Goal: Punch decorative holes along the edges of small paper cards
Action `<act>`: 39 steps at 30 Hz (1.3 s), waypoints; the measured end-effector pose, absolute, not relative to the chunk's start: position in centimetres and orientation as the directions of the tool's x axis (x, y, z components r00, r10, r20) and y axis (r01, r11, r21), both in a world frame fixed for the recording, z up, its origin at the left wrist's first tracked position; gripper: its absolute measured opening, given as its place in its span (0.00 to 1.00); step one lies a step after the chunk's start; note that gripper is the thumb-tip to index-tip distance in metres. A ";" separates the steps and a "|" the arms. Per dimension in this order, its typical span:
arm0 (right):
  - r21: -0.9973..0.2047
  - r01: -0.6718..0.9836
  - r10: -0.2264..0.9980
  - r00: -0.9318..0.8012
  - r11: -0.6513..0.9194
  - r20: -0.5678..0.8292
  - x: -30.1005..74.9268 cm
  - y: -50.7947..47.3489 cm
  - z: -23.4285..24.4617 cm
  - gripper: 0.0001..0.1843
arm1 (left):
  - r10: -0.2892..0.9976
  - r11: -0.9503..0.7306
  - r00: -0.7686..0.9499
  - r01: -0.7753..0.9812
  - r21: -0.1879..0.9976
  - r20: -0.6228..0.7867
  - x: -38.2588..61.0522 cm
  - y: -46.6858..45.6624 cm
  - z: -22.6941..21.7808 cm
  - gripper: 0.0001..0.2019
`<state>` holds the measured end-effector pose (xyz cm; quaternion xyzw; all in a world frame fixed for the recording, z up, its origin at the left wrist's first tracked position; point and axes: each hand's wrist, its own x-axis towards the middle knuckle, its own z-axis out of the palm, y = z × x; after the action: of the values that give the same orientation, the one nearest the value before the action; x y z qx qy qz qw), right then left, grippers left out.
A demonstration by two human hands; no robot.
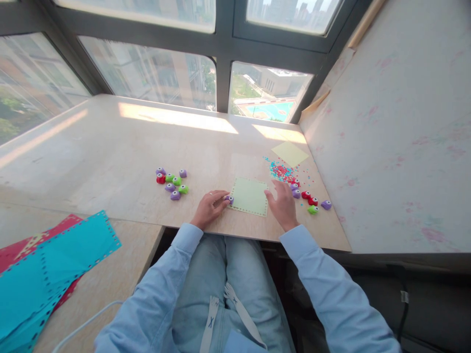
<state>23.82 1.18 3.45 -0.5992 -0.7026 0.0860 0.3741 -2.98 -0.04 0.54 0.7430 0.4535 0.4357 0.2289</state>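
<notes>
The left hand [210, 208] is pinching a small purple punch [228, 199] between thumb and fingertips, holding it against the left edge of a pale green sheet [250, 196]. The sheet is lying flat on the bench [110, 162], close to the near edge and directly in front of the person. The right hand [282, 206] is resting at the sheet's right edge, fingers loosely spread and gripping nothing. Whether it is pressing the paper down I cannot tell.

The sheet is looking thin, light and floppy, and a row of tiny holes is running along its border, so the margin is probably prone to tearing. On the smooth stone-like bench it is likely sliding easily. A flat palm or spread fingers near the worked edge would be steadying it best, and lifting would be safest by two opposite edges rather than one perforated corner. The punch appears to be hard, rounded plastic, light and stiff but small enough to slip, so a pinch across its sides with the thumb on top seems the surest hold.

More punches are sitting in a cluster [172, 182] to the left, well apart from the sheet, and in a loose row [311, 200] just beyond the right hand. Red and blue paper bits [280, 171] are lying scattered beside a yellow sheet [290, 153]. Teal sheets [44, 274] are overlapping red ones [22, 245] on the lower surface at far left.
</notes>
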 end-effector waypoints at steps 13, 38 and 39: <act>-0.337 0.756 0.825 -0.480 0.561 0.297 22.6 -0.1 0.6 0.17 | 0.832 -0.554 0.325 0.523 0.647 0.450 -3.2 -0.2 0.8 0.10; -0.307 0.767 0.824 -0.496 0.564 0.273 22.4 -0.8 1.2 0.19 | 0.892 -0.451 0.266 0.560 0.695 0.365 -3.3 -0.5 1.3 0.09; -0.305 0.767 0.823 -0.497 0.564 0.273 22.4 -0.8 1.2 0.19 | 0.890 -0.455 0.270 0.557 0.695 0.366 -3.3 -0.6 1.4 0.09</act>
<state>22.39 -0.82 1.17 -0.4611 -0.8622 0.0719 0.1968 -3.28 -0.57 1.40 0.7654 0.4729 0.3761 0.2215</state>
